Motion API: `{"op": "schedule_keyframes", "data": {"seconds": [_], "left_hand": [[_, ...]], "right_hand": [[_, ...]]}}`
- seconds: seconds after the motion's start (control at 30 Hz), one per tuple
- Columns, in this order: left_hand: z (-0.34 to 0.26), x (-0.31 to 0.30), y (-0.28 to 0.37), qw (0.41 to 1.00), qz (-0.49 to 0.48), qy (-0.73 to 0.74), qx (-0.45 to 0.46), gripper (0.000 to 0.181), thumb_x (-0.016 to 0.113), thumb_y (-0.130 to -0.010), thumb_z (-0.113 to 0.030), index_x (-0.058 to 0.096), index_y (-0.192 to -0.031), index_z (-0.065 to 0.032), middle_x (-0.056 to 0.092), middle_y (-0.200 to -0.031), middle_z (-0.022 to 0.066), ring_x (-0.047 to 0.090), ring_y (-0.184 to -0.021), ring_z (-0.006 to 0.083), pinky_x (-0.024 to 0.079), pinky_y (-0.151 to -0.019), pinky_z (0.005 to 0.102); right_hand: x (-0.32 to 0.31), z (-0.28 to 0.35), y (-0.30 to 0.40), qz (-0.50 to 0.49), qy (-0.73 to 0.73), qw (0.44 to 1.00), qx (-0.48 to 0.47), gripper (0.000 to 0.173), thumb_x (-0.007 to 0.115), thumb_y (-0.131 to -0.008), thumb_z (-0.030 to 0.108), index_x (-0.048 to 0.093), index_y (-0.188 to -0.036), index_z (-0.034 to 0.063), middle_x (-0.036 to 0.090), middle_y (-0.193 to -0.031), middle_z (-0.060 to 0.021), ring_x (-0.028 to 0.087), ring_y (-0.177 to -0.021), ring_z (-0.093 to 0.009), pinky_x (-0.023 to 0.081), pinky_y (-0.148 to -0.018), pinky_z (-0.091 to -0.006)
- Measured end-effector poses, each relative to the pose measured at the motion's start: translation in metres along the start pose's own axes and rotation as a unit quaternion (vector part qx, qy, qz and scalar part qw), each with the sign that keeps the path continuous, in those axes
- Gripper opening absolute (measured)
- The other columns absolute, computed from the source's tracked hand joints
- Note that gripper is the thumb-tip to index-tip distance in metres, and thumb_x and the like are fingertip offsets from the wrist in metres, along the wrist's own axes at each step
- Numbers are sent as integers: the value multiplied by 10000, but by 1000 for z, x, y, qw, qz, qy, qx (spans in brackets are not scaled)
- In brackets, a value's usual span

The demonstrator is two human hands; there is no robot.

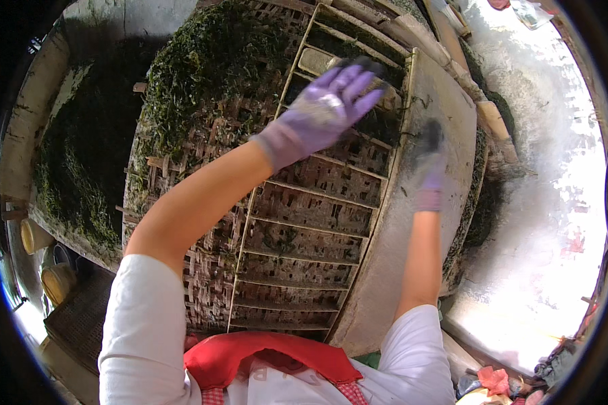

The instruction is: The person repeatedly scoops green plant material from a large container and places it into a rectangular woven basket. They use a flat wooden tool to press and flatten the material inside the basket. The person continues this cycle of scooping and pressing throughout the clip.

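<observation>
My left hand (320, 109), in a purple glove with dark fingertips, is over the upper part of a ladder-like slatted frame (306, 223). Its fingers are stretched out and nothing shows in them. A pale flat piece (314, 61) lies between two slats just beyond the fingers, partly hidden by them. My right hand (430, 162), gloved alike, is blurred by motion over a smooth grey board (380, 263) along the frame's right side. Whether it touches the board or holds anything is unclear. The frame rests on a coarse woven mat (207, 223).
Wet dark-green leafy matter (192, 76), like seaweed, is heaped on the mat's upper left. More fills a walled trough (86, 152) at left. Yellowish tubs (58, 283) stand at lower left. Pale wooden pieces (499, 124) lie beyond the board, beside a brightly lit floor (532, 243).
</observation>
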State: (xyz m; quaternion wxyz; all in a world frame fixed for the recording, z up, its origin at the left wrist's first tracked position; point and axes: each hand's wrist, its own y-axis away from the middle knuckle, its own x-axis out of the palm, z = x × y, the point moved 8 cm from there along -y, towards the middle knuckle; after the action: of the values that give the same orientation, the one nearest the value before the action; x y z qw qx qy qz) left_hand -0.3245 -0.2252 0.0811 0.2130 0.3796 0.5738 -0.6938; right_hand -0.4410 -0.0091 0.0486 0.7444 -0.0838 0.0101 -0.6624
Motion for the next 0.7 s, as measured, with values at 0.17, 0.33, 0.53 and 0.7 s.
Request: {"op": "schedule_keyframes", "data": {"seconds": [0.17,0.33,0.53,0.7], "left_hand": [[13,44,-28,991,13,104,-89,593,517,-786,-94,319,-1340,-28,361,-1362,185,321,-1282,332,205,-1081,453],[19,-3,40,973,102,37,-204,613,541,-774,-122,322,-1336,-16,334,-1357,223,306,-1275,365,248,-1052,462],[29,-25,83,954,26,14,-297,549,474,-841,-178,323,-1321,40,298,-1387,230,263,-1299,379,249,-1057,450],[31,-17,97,941,84,-45,-325,592,432,-795,11,245,-1355,49,229,-1418,230,231,-1323,335,256,-1090,392]], "right_hand": [[112,52,54,112,-9,971,-213,437,422,-931,263,445,-1266,-18,491,-1259,-88,492,-1115,-186,373,-976,-281],[88,-37,-5,175,-111,977,46,398,414,-921,225,478,-1231,-16,505,-1247,-106,457,-1167,-169,400,-954,-312],[170,28,14,238,371,796,-415,399,258,-971,277,524,-1230,131,552,-1143,-107,509,-1070,-264,395,-933,-342],[154,1,59,266,460,763,-367,527,187,-955,403,480,-1263,92,490,-1228,-136,419,-1191,-288,338,-1024,-379]]}}
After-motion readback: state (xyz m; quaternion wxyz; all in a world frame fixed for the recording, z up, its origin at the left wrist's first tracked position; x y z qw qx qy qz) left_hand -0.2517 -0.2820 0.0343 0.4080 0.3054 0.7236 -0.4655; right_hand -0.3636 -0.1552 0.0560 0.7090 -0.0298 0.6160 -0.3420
